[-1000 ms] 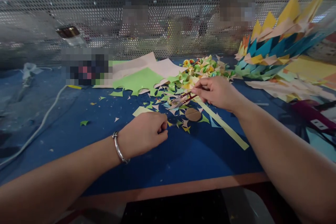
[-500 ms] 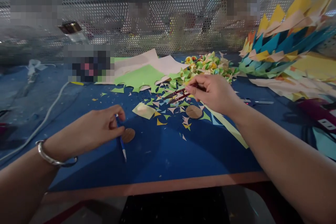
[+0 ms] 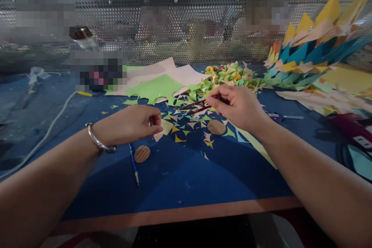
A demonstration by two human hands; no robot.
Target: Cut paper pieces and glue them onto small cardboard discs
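Head view. Left hand: fingers curled, thumb and fingertips closed on a pink scrap, held just over the blue table. Silver bracelet on that wrist. A pale yellow paper lies right by the fingertips.

Right hand: fingertips gripping a dark red two-pronged tool, prongs parted, points toward the left, above the cuttings. Whether the points touch anything: cannot tell.

Two round brown discs. Left disc flat on table, below the left hand; blue pen just beside it, on its left. Right disc below the right hand, among cuttings. Pale strip runs partly under the right forearm toward the near edge.

Farther back: green sheet, bitten along its near edge, lying over pink sheets. Heap of small paper pieces to the right of these. Far right, a tiered paper model, yellow points above blue. Perforated screen behind everything.
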